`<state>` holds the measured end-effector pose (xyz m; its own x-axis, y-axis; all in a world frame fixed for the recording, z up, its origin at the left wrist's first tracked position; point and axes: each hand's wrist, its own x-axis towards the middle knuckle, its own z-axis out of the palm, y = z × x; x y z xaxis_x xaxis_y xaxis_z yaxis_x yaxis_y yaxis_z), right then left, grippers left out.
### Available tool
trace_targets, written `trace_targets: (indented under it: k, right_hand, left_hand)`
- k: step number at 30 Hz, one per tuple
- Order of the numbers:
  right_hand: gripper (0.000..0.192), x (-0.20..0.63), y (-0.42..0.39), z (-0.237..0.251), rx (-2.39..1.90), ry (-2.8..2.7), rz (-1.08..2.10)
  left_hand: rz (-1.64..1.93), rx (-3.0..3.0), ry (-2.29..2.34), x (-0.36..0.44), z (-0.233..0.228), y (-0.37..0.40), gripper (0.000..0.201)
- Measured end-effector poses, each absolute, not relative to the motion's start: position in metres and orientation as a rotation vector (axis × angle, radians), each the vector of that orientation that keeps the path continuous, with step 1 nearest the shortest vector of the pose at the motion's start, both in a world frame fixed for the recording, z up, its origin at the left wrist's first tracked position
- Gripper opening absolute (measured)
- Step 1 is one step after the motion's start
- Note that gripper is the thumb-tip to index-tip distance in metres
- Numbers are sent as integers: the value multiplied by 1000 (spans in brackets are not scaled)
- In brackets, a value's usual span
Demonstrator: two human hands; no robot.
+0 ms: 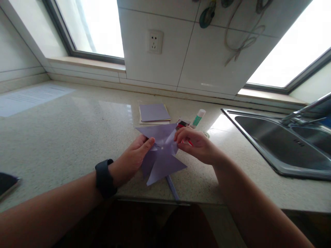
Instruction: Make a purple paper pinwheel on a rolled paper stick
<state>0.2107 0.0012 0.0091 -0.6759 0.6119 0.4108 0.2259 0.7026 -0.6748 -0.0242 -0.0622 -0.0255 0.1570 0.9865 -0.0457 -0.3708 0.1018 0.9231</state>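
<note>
- While held above the counter (77, 137), purple paper pinwheel (162, 155) pinched both sides: left hand (134, 156) steadies, right hand (198, 144) fingers clamped near centre fold.
- Glue stick (198, 117), paper stack (153, 113) just behind, w/in reach.

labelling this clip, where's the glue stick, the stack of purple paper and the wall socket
glue stick (198, 117), head view, green label on its body
stack of purple paper (153, 112), head view, top sheet
wall socket (154, 41), head view, faceplate middle

The folded paper (161, 155) in my hands is pale purple, like the paper stack (154, 113) behind it. The glue stick (198, 118) is white and green; beside it lies something red, maybe scissors (182, 124). My watch (104, 178) is black, the counter (77, 137) speckled beige.
</note>
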Motion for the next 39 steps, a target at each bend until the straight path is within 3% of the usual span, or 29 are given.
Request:
trace_targets:
  k: [13, 39]
  right_hand:
    - [8, 197, -6, -1, -742, -2292, 707]
    - [5, 192, -7, -6, -708, -2269, 638]
  left_hand:
    - [1149, 1193, 923, -29, -19, -62, 40]
    - [1104, 1150, 864, -30, -26, -61, 44]
